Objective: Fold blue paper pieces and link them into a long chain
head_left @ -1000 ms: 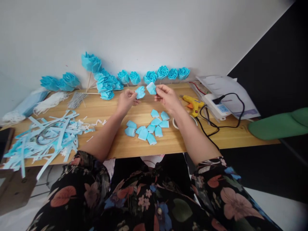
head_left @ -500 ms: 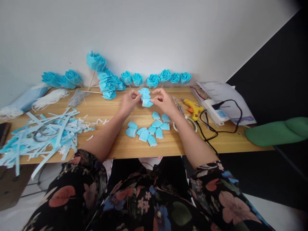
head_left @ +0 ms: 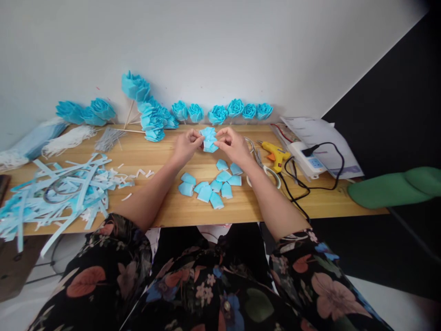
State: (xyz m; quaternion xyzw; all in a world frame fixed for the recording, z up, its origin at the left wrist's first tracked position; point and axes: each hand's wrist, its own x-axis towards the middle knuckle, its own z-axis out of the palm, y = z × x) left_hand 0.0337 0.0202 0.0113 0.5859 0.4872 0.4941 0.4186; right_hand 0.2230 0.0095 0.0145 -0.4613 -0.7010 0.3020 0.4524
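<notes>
Left hand (head_left: 186, 147): pinching the layered pale-blue fabric flower piece (head_left: 210, 146) by its left side, over the tabletop (head_left: 165, 209), near its rear edge.
Right hand (head_left: 234, 146): now pinching its right side!
Pointed pale-blue fabric petals (head_left: 216, 185): lying closer to the front edge.

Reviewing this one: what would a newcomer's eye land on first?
Likely the bright blue flowers along the wall, at the back of the wooden table. In front of them, the left hand and right hand hold a light-blue petal piece. A yellow glue gun lies to the right, a heap of cut strips to the left.
</notes>
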